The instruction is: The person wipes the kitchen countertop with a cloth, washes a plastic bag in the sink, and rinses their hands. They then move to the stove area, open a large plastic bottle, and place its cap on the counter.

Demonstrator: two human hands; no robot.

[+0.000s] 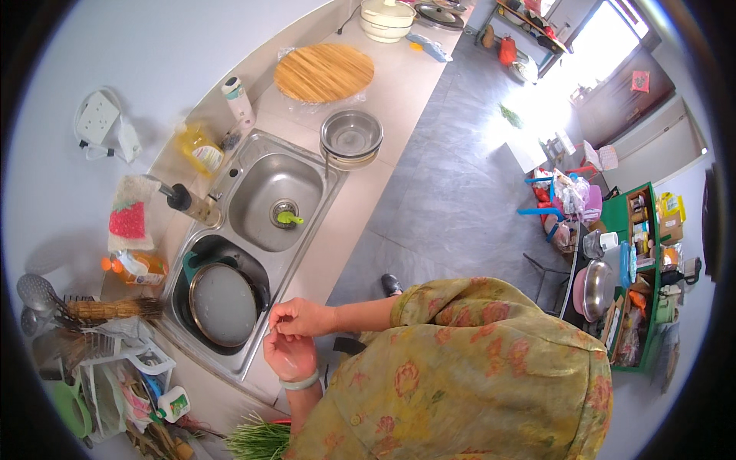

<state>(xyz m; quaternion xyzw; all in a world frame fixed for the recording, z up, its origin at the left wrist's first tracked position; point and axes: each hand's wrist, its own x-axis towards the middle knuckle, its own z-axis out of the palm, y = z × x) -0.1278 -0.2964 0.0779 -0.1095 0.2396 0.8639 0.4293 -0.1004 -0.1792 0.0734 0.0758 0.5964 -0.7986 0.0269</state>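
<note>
My left hand (292,352), with a pale bangle at the wrist, is turned palm up and looks wet. The fingers of my right hand (303,317) meet those of the left above the counter edge, and whether anything small is between them cannot be told. Both hands are beside the front rim of the steel double sink (282,299). In its nearer basin, a round grey pan or lid (223,305) with a wet surface leans over a dark green tub (192,264). The other basin (247,201) holds a light-green strainer piece (289,218) at the drain.
Steel bowls (351,135), a round wooden board (324,73) and a cream pot (387,23) stand along the counter. Bottles of yellow (198,148) and orange liquid (144,269) line the wall. A utensil rack (103,374) and green stalks (259,440) are at lower left.
</note>
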